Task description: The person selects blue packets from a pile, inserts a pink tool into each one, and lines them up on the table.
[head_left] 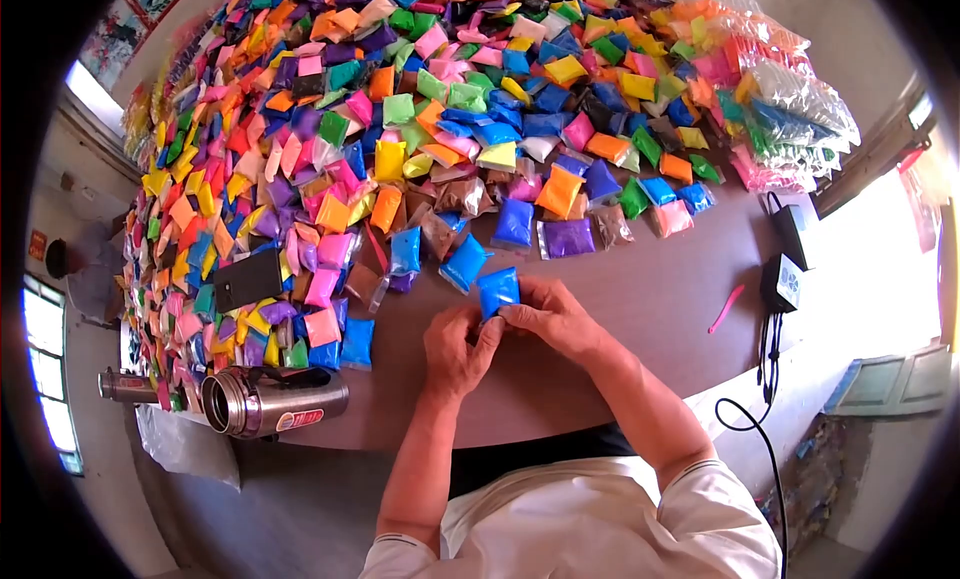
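A small blue packet [499, 290] is held up between my two hands over the near part of the table. My right hand [552, 317] grips its right side and lower edge, thumb in front and fingers behind. At its lower left corner, my left hand [456, 347] is closed with curled fingers, the thumb tip close to the right thumb. Just beyond the hands lie another blue packet [466, 263] and a brown packet [437, 233]. The contents of the packets look soft and are wrapped in clear plastic.
Colourful packets [397, 110] are heaped across the brown table [640, 289]. At left are a black phone [248, 280] and a steel flask [270, 401]. Clear bags [795, 104] pile up at far right. A pink strip [726, 309] and a black box with cables [781, 282] sit at right.
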The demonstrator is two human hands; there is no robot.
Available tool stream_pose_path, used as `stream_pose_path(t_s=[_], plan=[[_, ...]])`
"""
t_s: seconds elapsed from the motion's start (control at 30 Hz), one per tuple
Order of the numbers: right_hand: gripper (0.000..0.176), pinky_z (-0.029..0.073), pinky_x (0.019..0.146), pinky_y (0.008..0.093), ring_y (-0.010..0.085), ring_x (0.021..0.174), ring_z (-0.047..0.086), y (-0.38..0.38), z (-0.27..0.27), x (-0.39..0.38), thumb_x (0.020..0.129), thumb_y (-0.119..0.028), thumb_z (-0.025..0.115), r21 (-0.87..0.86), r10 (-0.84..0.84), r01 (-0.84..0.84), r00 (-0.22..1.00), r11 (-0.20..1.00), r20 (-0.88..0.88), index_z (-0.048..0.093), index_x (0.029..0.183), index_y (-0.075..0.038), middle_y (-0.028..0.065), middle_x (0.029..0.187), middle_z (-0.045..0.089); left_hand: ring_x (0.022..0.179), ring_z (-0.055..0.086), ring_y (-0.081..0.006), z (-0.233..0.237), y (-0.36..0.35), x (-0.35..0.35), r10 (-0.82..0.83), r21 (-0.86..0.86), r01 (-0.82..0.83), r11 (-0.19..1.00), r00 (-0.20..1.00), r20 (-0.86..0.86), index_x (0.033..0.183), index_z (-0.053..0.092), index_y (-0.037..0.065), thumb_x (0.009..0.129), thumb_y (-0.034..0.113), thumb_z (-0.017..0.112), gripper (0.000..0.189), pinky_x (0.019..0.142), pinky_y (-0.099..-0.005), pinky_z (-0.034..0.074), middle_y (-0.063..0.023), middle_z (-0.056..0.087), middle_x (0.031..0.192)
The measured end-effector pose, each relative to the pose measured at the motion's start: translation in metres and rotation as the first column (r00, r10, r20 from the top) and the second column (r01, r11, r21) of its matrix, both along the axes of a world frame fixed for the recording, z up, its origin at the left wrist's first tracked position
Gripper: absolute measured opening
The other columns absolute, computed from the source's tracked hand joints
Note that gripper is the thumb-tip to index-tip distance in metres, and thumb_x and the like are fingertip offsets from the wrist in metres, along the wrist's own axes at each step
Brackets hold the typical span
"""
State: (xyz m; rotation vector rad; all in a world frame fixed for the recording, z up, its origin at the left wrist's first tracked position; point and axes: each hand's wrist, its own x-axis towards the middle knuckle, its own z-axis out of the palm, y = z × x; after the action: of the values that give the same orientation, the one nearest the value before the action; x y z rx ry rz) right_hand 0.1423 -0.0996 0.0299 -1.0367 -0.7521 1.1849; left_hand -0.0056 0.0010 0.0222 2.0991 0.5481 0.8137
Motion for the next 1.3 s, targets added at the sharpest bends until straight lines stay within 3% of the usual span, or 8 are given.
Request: stream_pose_path(t_s=[0.07,0.13,0.43,0.67,0.73,0.97,1.13,1.3], plan=[[0.028,0.049,0.085,0.0288,0.0113,0.092,0.059,0.0,-0.003,0.001,0.095,-0.02,0.064,0.031,0.058,-0.057,0.998,0.998,-0.039,0.062,0.114,0.0,0.0027,0.104,0.065,0.061,0.061,-0.027,0.002,0.001,-0.001,-0.036,0.049,0.035,0.998,0.999,0.005,0.082,0.063,0.004,0.093,0.035,0.062,0.033,0.054,-0.0359,0.046,-0.011,0.061,0.071],[0.03,0.049,0.084,0.0296,0.0106,0.091,0.058,-0.003,-0.002,0.004,0.096,-0.026,0.063,-0.044,0.055,-0.052,0.996,0.998,0.068,0.065,0.111,0.0,0.0022,0.101,0.065,0.075,0.063,-0.0342,0.007,0.0,-0.003,-0.083,-0.04,0.08,0.996,0.993,-0.089,0.09,0.065,0.002,0.096,0.04,0.057,0.039,0.065,-0.0402,0.047,-0.0147,0.065,0.08],[0.025,0.049,0.072,0.028,0.0077,0.08,0.057,0.002,-0.008,0.004,0.094,-0.022,0.067,-0.09,-0.052,0.082,0.953,0.993,0.299,0.067,0.102,0.002,0.0021,0.086,0.066,0.075,0.062,-0.0346,-0.003,0.002,-0.002,-0.074,0.124,0.087,0.988,0.991,-0.109,0.082,0.064,0.002,0.098,0.037,0.052,0.041,0.065,-0.0428,0.047,-0.013,0.064,0.079],[0.026,0.05,0.074,0.0271,0.0082,0.081,0.058,0.003,-0.012,0.002,0.093,-0.022,0.068,-0.121,-0.02,0.051,0.969,0.991,0.248,0.066,0.104,0.002,0.0031,0.088,0.066,0.078,0.062,-0.0347,-0.005,0.004,-0.005,-0.084,0.137,0.1,0.986,0.99,-0.115,0.08,0.065,0.003,0.099,0.04,0.049,0.044,0.068,-0.0433,0.046,-0.0128,0.064,0.078],[0.032,0.05,0.078,0.0267,0.0091,0.087,0.059,0.007,-0.015,-0.003,0.092,-0.023,0.07,0.093,-0.118,0.111,0.991,0.989,0.067,0.062,0.112,0.002,0.0031,0.095,0.066,0.08,0.062,-0.0345,0.001,0.004,-0.006,-0.104,-0.003,0.105,0.994,0.983,-0.152,0.081,0.065,0.004,0.099,0.042,0.049,0.046,0.07,-0.0439,0.046,-0.0127,0.065,0.078],[0.038,0.05,0.082,0.0262,0.0092,0.092,0.059,0.006,-0.007,0.001,0.09,-0.022,0.072,0.071,-0.074,0.073,0.997,0.995,0.005,0.06,0.117,0.001,0.0024,0.1,0.064,0.08,0.063,-0.0342,0.002,0.002,-0.003,-0.131,-0.056,0.124,0.991,0.98,-0.15,0.082,0.065,0.004,0.099,0.042,0.05,0.044,0.071,-0.0444,0.046,-0.0126,0.065,0.079],[0.027,0.049,0.073,0.0242,0.0067,0.082,0.057,0.006,-0.013,0.004,0.091,-0.022,0.07,0.018,-0.069,0.067,0.988,0.998,0.135,0.065,0.106,0.0,-0.0003,0.091,0.064,0.076,0.062,-0.0364,-0.001,0.0,0.001,-0.164,0.181,0.176,0.968,0.983,-0.079,0.082,0.064,0.003,0.094,0.032,0.058,0.031,0.063,-0.0462,0.046,-0.0134,0.065,0.082],[0.022,0.048,0.07,0.0238,0.0061,0.079,0.056,0.007,-0.02,0.0,0.092,-0.019,0.068,0.077,-0.144,0.135,0.982,0.988,0.124,0.066,0.102,0.001,-0.0013,0.087,0.063,0.073,0.061,-0.0352,-0.004,0.001,0.003,-0.172,0.228,0.192,0.955,0.98,-0.104,0.083,0.065,0.004,0.095,0.032,0.057,0.031,0.062,-0.0455,0.045,-0.0125,0.065,0.082]])
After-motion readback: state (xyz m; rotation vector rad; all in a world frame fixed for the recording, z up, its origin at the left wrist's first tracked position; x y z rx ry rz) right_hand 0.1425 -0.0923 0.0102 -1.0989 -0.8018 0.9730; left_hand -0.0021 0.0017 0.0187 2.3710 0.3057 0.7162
